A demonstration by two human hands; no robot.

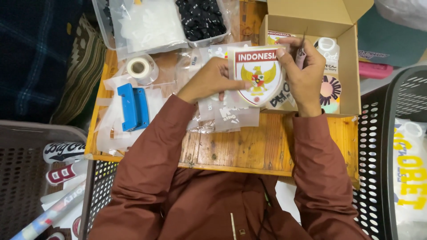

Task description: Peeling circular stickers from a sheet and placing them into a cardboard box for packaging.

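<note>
A shield-shaped sticker [258, 75], red and white with a gold bird emblem, is held up over a small wooden table [249, 146]. My left hand [209, 80] grips its left edge between thumb and fingers. My right hand [302, 73] pinches the sticker's top right corner and also holds a thin metal tool with a pink grip [301, 53], likely tweezers. Under the sticker lie clear plastic sleeves [231, 118] and more printed stickers.
An open cardboard box [351, 66] with stickers stands at the right. A blue hole punch [132, 106], a tape roll [138, 67] and plastic tubs [155, 22] lie at the left and back. Perforated baskets [378, 146] flank the table.
</note>
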